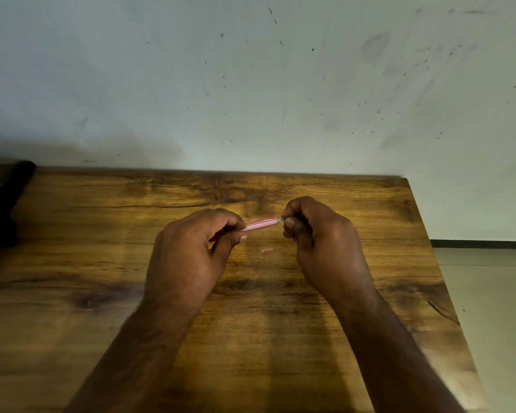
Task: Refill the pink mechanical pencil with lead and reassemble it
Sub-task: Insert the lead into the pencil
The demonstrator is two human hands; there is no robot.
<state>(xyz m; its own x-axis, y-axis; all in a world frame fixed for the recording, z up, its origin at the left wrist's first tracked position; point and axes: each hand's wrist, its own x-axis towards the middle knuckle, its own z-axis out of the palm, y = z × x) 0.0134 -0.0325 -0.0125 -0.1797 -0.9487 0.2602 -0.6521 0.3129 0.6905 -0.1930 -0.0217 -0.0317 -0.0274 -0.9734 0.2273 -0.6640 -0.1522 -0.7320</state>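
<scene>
While the right hand (316, 231) pinches something thin and dark between thumb and forefinger right at the open end of the pink pencil barrel (261, 224), the step in hand looks like lead feeding, i.e. sliding a lead (282, 218) into the tube. Only a short dark bit shows between fingertip and barrel mouth; too small to say how much is already inside. Other fingers of that hand are curled in toward the palm.

Left hand (191, 248) grips the barrel w/ thumb on top and fingers wrapped under, holding it near level above the table, open end pointing toward the right hand. The barrel's far end is hidden inside the left fist, so can't tell if the tip is on.

Just below the barrel, on the wooden table (370, 263) between the two hands, lies a small pink cap (267, 251), prob. the pencil's end cap or eraser cover, apart from both hands.

Well away from the barrel, at the table's far left edge, sits a dark object (3, 201), can't tell what. Behind the table is a scuffed pale wall (251, 84).

Judgement: refill is mid-way, reassembly not begun. Next move calls for keeping lead and bore in line, light push only, since thin lead snaps if bent; then release, pick up the cap from under the barrel and press it onto the open end.
</scene>
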